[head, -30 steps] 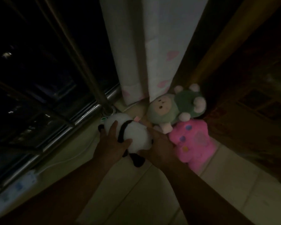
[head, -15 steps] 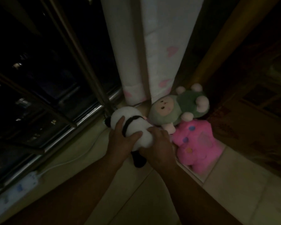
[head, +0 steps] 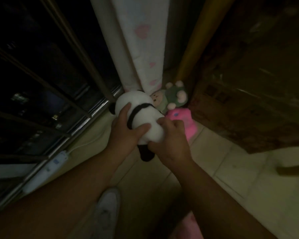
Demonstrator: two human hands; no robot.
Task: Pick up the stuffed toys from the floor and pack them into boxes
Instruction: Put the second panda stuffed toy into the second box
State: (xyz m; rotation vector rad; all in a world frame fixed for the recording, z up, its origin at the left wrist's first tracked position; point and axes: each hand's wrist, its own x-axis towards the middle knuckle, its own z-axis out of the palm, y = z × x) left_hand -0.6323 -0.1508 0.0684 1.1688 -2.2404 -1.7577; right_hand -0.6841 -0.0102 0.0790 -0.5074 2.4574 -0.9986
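In the head view, a panda (head: 141, 114) is gripped from 2 sides: the left hand (head: 126, 130) is wrapped round its white body, and the right hand (head: 171, 140) is curled round its lower end. Just behind it, a green toy (head: 173, 97) and a pink toy (head: 183, 118) are seen in the corner by the curtain (head: 141, 40).

We look through one wide-angle camera worn on the head; it faces forward and steeply down at the floor (head: 231, 178) beside the window (head: 33, 75); both forearms (head: 76, 187) enter from the lower edge; the left hand (head: 126, 128) and right hand (head: 169, 142), gripping the panda toy (head: 140, 107), sit close, mid-frame.
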